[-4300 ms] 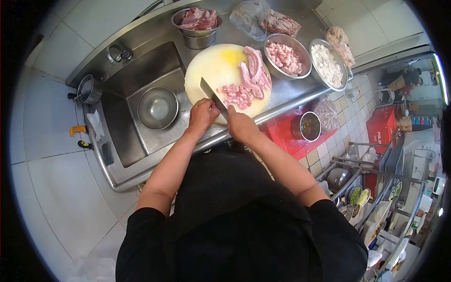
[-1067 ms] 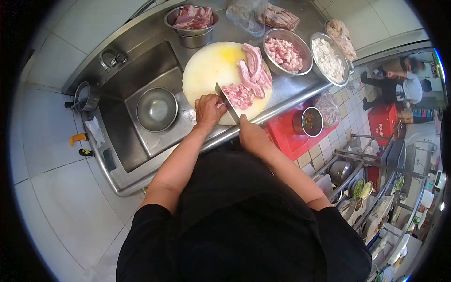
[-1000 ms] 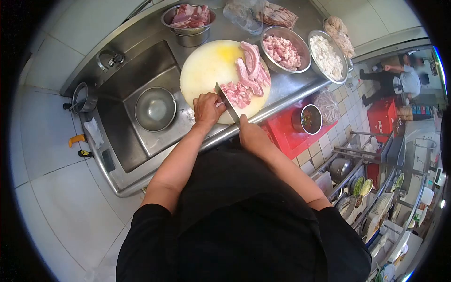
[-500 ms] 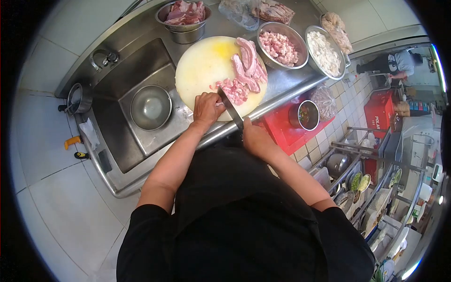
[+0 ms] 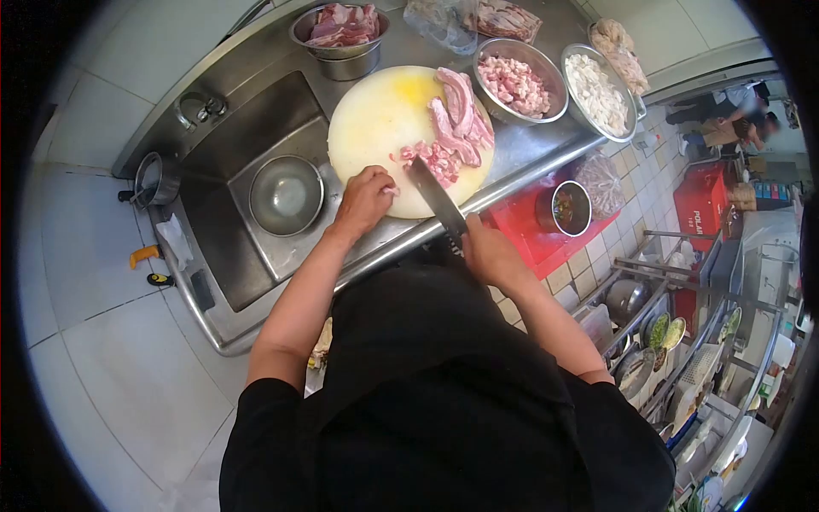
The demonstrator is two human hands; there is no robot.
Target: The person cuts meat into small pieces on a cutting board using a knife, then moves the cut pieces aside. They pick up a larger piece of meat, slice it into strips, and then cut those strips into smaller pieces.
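A round white cutting board (image 5: 367, 128) lies on the steel counter. Cut meat pieces (image 5: 439, 162) form a small pile on it, with longer meat strips (image 5: 461, 107) on its right part. My right hand (image 5: 490, 252) grips the handle of a cleaver (image 5: 437, 196), whose blade reaches over the board against the pile's near edge. On the board's near left edge, my left hand (image 5: 367, 200) is closed with a small pink piece of meat showing at its fingertips.
Left is a sink (image 5: 247, 222) holding a metal bowl (image 5: 287, 194). Behind the board stand a bowl of meat slices (image 5: 344, 26), diced meat (image 5: 512, 84) and white pieces (image 5: 595, 96). A red surface (image 5: 533, 230) bears a metal pot (image 5: 567, 209). Two people (image 5: 738, 115) are far right.
My left hand has drawn away from the cleaver, leftward, with a small piece at its fingers. The cleaver has shifted slightly right. A second person now shows at far right.
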